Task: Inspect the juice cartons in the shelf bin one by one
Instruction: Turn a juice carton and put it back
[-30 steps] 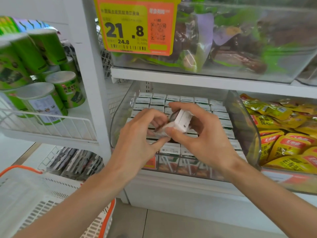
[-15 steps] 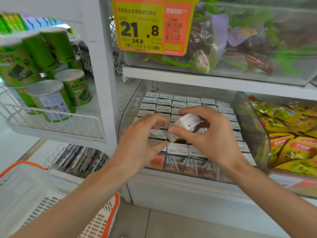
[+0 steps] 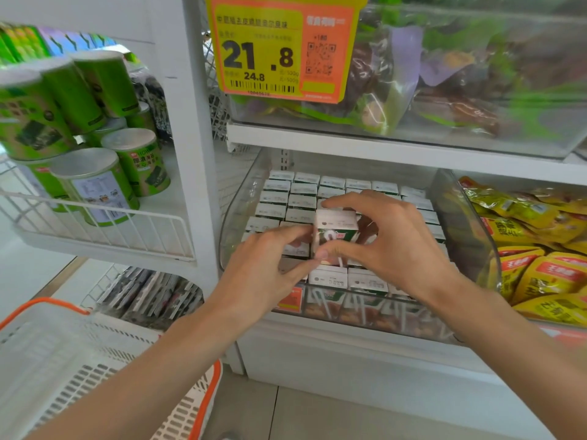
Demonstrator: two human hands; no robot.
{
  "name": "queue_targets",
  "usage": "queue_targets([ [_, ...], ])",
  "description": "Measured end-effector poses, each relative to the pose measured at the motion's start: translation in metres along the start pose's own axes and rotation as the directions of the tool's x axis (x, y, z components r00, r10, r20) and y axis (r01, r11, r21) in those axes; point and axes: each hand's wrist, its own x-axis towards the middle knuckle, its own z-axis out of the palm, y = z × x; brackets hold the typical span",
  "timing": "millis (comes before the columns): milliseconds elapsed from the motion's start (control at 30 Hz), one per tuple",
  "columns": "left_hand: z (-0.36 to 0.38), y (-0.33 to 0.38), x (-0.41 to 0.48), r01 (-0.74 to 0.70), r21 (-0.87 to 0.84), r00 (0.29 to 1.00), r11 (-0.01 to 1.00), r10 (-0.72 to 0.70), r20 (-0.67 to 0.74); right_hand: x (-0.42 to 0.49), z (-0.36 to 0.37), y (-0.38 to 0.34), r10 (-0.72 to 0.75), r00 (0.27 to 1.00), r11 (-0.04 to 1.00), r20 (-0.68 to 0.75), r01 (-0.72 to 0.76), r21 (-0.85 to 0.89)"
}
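Left hand point(image 3: 266, 268), right hand point(image 3: 392, 246) pinch boxy carton point(image 3: 335, 231) — cardboard, seemingly.

Open-topped bin: roofed by a shelf, walled at both sides, free from the front.

The clear bin point(image 3: 236, 211) opens toward 6 o'clock over its low front lip. At 12 o'clock the upper shelf board point(image 3: 397, 150) roofs it, so the room above the rear rows is shallow. The packed cartons point(image 3: 301, 201) stand edge to edge with no finger room between them. The left hand point(image 3: 270, 268) and right hand point(image 3: 400, 246) grip the held carton point(image 3: 335, 231) above the middle rows, filling that space. At 3 o'clock the neighbouring bin point(image 3: 460, 223) blocks sideways travel with its wall; at 9 o'clock the bin's curved wall and the white upright point(image 3: 187, 154) do. A basket point(image 3: 47, 354) sits at 7 o'clock.
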Motion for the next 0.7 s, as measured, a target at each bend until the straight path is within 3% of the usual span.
queue_targets([
  [267,-0.002,-0.006,-0.001,0.052,-0.008,0.999,0.999,-0.052,-0.003,-0.006,0.011,0.017,0.026,0.986,0.999,0.167,-0.020,-0.037],
  [467,-0.011,-0.010,-0.001,0.134,0.044,0.991,0.990,-0.133,-0.025,-0.002,0.020,0.023,0.118,0.975,0.993,0.188,-0.110,-0.051],
  [700,-0.025,-0.012,-0.005,0.221,0.048,0.975,0.974,-0.222,0.016,0.001,0.025,0.013,0.096,0.978,0.995,0.187,-0.096,-0.011],
])
